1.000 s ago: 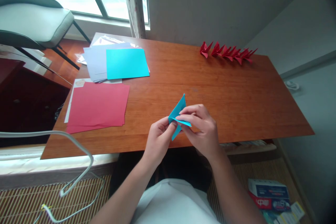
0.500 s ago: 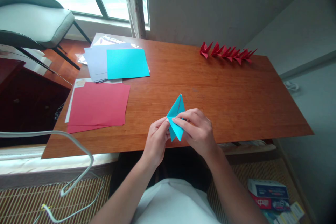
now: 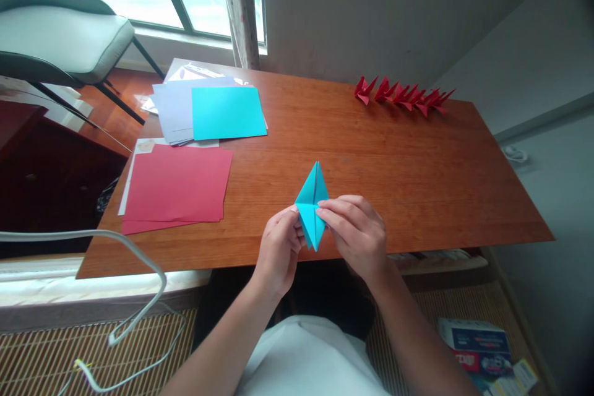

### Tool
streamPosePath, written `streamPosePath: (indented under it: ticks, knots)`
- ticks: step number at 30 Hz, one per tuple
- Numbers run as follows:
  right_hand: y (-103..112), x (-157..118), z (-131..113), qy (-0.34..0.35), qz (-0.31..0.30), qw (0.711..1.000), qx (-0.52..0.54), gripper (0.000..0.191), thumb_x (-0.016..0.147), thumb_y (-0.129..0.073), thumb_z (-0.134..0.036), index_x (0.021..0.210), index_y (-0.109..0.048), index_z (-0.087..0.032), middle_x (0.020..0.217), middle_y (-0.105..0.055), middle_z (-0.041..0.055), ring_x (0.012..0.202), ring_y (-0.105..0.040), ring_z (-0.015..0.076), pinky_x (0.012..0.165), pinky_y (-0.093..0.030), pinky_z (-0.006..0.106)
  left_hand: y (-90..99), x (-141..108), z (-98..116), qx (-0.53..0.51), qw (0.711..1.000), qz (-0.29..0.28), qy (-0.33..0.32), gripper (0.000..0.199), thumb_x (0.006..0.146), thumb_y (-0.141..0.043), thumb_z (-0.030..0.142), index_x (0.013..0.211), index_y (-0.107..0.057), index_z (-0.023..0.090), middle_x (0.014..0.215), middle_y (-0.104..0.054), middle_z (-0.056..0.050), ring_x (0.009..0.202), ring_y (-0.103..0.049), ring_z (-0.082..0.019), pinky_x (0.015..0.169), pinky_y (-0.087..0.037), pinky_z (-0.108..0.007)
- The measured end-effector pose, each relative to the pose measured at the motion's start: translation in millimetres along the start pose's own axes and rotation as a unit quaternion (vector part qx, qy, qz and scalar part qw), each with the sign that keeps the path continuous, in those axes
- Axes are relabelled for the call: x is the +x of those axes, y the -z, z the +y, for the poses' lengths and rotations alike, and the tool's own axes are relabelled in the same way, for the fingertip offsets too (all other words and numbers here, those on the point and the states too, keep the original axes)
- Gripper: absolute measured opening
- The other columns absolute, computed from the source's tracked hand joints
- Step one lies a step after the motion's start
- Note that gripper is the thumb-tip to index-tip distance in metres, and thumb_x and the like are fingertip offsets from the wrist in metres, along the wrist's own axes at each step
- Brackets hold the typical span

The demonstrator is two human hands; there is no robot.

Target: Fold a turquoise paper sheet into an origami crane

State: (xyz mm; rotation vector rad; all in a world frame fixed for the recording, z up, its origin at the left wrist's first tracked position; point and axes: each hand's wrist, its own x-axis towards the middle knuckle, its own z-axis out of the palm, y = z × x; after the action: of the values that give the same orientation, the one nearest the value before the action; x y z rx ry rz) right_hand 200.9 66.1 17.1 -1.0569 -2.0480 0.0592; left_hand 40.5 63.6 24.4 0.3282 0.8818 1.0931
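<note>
A folded blue paper [image 3: 314,189], shaped like a narrow diamond with a slit down its upper half, is held upright near the table's front edge. My left hand [image 3: 279,244] pinches its left corner between thumb and fingers. On the other side, my right hand [image 3: 357,229] grips the right corner, with thumb and fingertips on the front face near the middle crease. Several red folded paper figures [image 3: 403,96] stand in a row at the back right of the wooden table [image 3: 394,173].
Red sheets [image 3: 179,185] lie at the table's left, with a blue sheet [image 3: 229,112] and pale sheets [image 3: 174,111] behind them. A white cable [image 3: 139,253] loops at the lower left. Boxes [image 3: 480,346] sit low on the right, and a chair [image 3: 65,43] stands beyond the left side.
The folded blue paper has opened flatter into a more even diamond, its lower points closer together. My right hand has shifted slightly to the right.
</note>
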Motion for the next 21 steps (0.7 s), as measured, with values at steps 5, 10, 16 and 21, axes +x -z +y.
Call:
streamPosePath:
  ticks: [5,10,16,21]
  knots:
    - [3.2,0.0,-2.8,0.001,-0.034,0.999,-0.004,0.05,0.085,-0.062,-0.003,0.127,-0.068,-0.031,0.12,-0.075,0.005,0.106,-0.064,0.0259,0.091,-0.059,0.046,4.4,1.0,0.6,0.004,0.999,-0.034,-0.014,0.035,0.092,-0.066,0.047,0.075,-0.068,0.017,0.064,-0.058,0.002,0.058,-0.049,-0.009,0.054,-0.04,-0.021]
    - [5.7,3.8,-10.6,-0.02,-0.018,0.998,0.055,0.035,0.085,-0.064,-0.009,0.115,-0.071,-0.025,0.117,-0.074,0.0076,0.105,-0.063,0.0268,0.094,-0.056,0.049,1.8,1.2,4.0,0.078,0.995,-0.055,-0.031,0.02,0.086,-0.076,0.034,0.097,-0.077,0.016,0.081,-0.074,-0.001,0.073,-0.064,-0.012,0.071,-0.05,-0.022]
    - [-6.8,4.4,-15.1,-0.311,0.067,0.923,0.218,0.02,0.094,-0.066,-0.027,0.114,-0.07,-0.027,0.105,-0.072,0.0054,0.093,-0.068,0.0213,0.074,-0.058,0.035,1.1,0.0,1.1,0.076,0.995,-0.057,-0.03,0.028,0.088,-0.073,0.038,0.105,-0.078,0.016,0.096,-0.078,-0.007,0.088,-0.072,-0.021,0.083,-0.057,-0.031]
    - [-15.5,6.6,-12.6,-0.331,0.026,0.895,0.298,0.007,0.091,-0.07,-0.029,0.093,-0.076,-0.025,0.1,-0.071,0.0045,0.093,-0.067,0.0208,0.076,-0.056,0.033,2.7,-2.6,-1.1,0.154,0.982,-0.078,-0.078,0.026,0.091,-0.069,0.037,0.107,-0.077,0.018,0.098,-0.078,-0.006,0.087,-0.072,-0.02,0.081,-0.056,-0.03]
